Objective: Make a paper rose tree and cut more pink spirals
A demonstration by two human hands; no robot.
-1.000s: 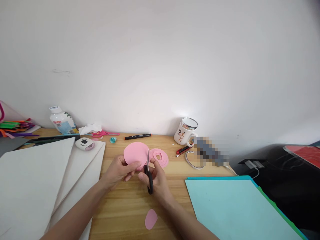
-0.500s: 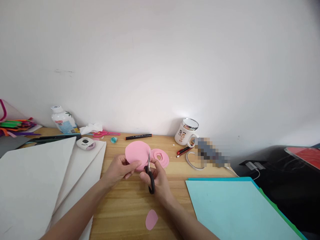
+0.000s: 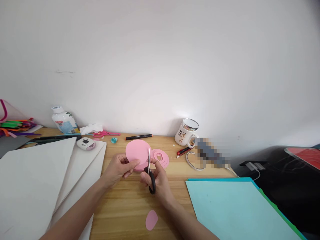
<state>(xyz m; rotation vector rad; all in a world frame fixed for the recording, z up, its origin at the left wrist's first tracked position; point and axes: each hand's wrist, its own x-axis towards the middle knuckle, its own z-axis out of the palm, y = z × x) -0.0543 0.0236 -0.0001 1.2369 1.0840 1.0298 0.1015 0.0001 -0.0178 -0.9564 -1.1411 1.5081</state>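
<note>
A round piece of pink paper (image 3: 137, 151) is pinched at its lower left edge between the thumb and fingers of my left hand (image 3: 121, 167). My right hand (image 3: 158, 178) is closed around the black handles of a pair of scissors (image 3: 152, 181), whose blades point up at the paper's right edge. More pink paper discs lie under the held one, mostly hidden. Just right of the blades, a stack of pink paper rings (image 3: 163, 159) rests on the desk. A small pink oval of paper (image 3: 151, 220) lies nearer to me.
White boards (image 3: 32, 186) cover the left side, with a tape dispenser (image 3: 85, 143) on them. Behind are a bottle (image 3: 64, 120), pink scissors (image 3: 106, 133) and a black marker (image 3: 138, 137). A mug (image 3: 186, 132) stands at the back right; light blue sheets (image 3: 237, 206) lie in front.
The held pink paper has turned or shifted very slightly in my left hand. Both hands and the black-handled scissors stay nearly where they were.
</note>
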